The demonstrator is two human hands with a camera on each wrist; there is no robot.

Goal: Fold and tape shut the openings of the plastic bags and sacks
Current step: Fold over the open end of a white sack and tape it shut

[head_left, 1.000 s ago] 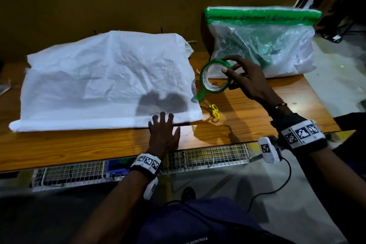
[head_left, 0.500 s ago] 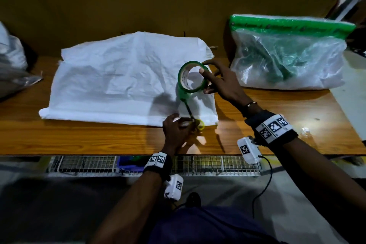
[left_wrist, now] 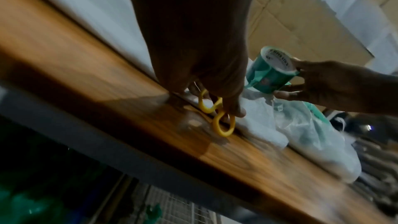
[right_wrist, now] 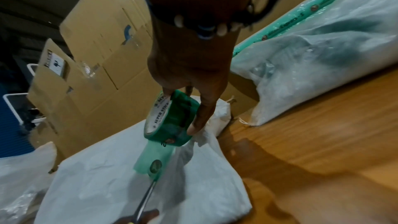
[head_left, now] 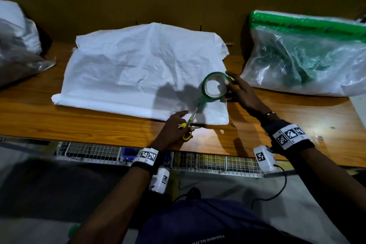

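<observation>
- The wooden table [head_left: 79, 125] carries the work at a height where both hands can reach across it.
- The white sack [head_left: 138, 69] lies flat in the middle of the table, its near edge folded over into a long band [head_left: 103, 103] facing the person; laid this way, the folded opening is probably ready to be taped down.
- A clear bag [head_left: 305, 61] with a green strip along its top sits at the far right, apart from the sack, seemingly set aside as sealed.
- More bags [head_left: 17, 45] wait at the far left, likely for a later turn.
- The right hand [head_left: 240, 93] pinches the green tape roll [head_left: 214, 87] between thumb and fingers, holding it above the sack's right end so a short strip [right_wrist: 154, 161] hangs free.
- The left hand [head_left: 174, 127] grips the yellow-handled scissors [head_left: 188, 125] at the table's near edge, fingers curled round the loops, blades pointing up at the hanging strip, apparently to cut or steady it. Whether the blades are open I cannot tell.
</observation>
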